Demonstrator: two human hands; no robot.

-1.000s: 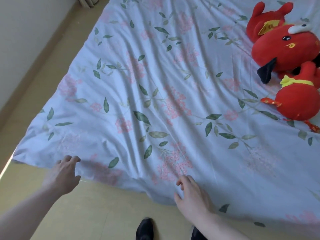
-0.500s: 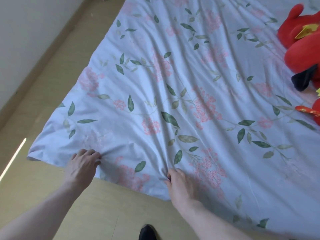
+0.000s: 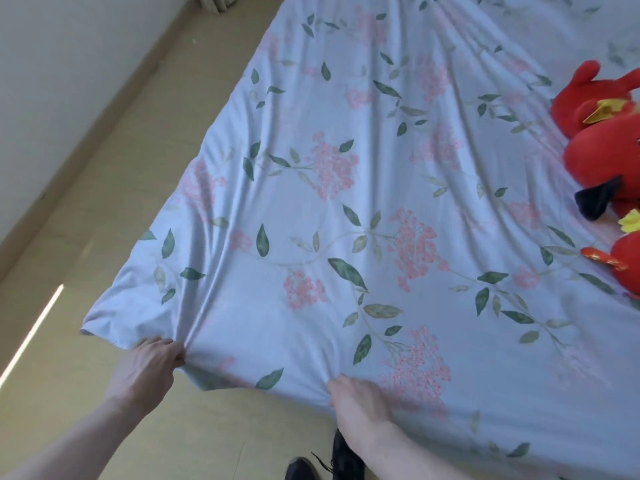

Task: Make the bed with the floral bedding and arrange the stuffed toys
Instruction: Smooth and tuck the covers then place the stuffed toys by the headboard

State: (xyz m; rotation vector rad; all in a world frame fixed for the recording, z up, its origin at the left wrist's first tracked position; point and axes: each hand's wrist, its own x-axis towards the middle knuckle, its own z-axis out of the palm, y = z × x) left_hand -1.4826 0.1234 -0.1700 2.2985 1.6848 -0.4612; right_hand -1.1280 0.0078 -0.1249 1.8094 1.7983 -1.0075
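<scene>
The floral cover (image 3: 346, 209), pale blue with pink flower clusters and green leaves, lies spread and creased (folds fan out from both grips). The left hand (image 3: 145, 368) and the right hand (image 3: 360, 407) each pinch its near edge. Red stuffed toys (image 3: 602, 147) rest at its right side.

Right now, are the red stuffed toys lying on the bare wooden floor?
No, the red stuffed toys lie on the pale blue floral bedding at the right edge of the view, away from the wooden floor.
</scene>
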